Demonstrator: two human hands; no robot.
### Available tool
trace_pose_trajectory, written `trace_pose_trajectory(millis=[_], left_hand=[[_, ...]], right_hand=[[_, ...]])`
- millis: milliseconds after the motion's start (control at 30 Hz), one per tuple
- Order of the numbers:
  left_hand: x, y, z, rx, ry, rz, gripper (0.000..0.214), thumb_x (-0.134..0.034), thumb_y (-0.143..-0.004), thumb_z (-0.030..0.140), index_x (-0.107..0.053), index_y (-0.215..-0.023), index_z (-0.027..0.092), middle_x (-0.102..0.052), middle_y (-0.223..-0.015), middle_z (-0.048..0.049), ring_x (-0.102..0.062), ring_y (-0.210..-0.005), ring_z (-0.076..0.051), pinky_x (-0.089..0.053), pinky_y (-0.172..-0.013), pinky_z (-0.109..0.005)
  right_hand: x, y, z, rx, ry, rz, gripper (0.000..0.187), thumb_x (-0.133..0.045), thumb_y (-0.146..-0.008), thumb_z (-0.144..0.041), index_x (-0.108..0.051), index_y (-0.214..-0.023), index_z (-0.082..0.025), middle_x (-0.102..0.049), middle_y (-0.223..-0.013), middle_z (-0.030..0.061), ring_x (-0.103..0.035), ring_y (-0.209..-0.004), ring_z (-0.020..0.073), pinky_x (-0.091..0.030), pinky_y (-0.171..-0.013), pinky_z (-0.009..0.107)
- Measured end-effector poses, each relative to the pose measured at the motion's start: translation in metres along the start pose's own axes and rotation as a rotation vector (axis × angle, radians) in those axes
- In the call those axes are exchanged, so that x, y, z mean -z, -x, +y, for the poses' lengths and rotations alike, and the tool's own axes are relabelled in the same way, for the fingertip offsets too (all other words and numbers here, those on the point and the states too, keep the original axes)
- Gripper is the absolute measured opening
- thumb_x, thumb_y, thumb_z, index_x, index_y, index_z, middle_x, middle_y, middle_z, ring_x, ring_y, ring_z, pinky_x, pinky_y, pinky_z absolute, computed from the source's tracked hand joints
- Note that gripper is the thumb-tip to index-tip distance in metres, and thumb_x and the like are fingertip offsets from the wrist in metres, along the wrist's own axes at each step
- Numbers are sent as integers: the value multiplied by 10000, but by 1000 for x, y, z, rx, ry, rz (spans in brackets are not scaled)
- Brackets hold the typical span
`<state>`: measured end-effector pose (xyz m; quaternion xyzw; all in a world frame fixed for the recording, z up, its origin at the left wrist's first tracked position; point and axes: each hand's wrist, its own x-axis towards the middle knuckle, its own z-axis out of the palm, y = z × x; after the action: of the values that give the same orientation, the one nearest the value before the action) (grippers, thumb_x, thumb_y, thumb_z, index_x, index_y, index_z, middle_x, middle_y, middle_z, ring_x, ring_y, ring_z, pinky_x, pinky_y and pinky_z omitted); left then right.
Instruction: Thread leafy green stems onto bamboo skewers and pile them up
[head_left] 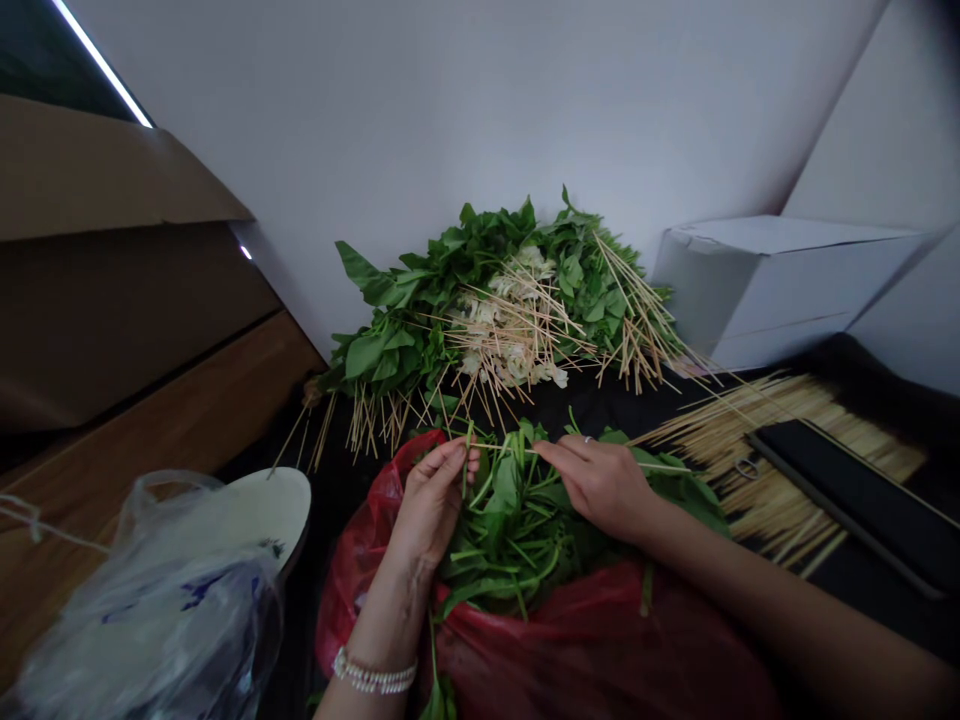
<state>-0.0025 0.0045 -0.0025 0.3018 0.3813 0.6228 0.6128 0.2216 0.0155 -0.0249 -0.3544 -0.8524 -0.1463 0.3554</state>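
My left hand (435,500) pinches a green vegetable stem (469,436) between thumb and fingers. In my right hand (606,488) is a thin bamboo skewer (664,467), whose tip end reaches across to the stem at my left fingertips. Whether the tip passes through the stem is too small to tell. Beneath both hands lies a heap of leafy green stems (517,560) in an open red plastic bag (585,650). Some leaves hang by the skewer between the hands.
Against the wall are piled skewered leafy greens (397,290) and skewered pale leaves (517,310), sticks outward. To the right lie loose skewers (810,410), a ring-like item (746,468), a phone (862,500) and a white box (795,280). At left are a pale bowl (277,500) and clear plastic bag (165,610).
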Motion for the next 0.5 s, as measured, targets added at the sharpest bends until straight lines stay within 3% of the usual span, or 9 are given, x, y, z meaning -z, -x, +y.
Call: trace_pose_trajectory(millis=[500], left_hand=[[3, -2, -2, -12, 37, 36, 379, -957, -501, 188, -799, -837, 112, -767, -758, -40, -661, -646, -75, -527, -596, -130]], right_hand=[[0, -1, -1, 8, -2, 36, 323, -417, -921, -73, -683, -1094, -132, -658, -766, 28, -590, -659, 140, -413, -598, 267]])
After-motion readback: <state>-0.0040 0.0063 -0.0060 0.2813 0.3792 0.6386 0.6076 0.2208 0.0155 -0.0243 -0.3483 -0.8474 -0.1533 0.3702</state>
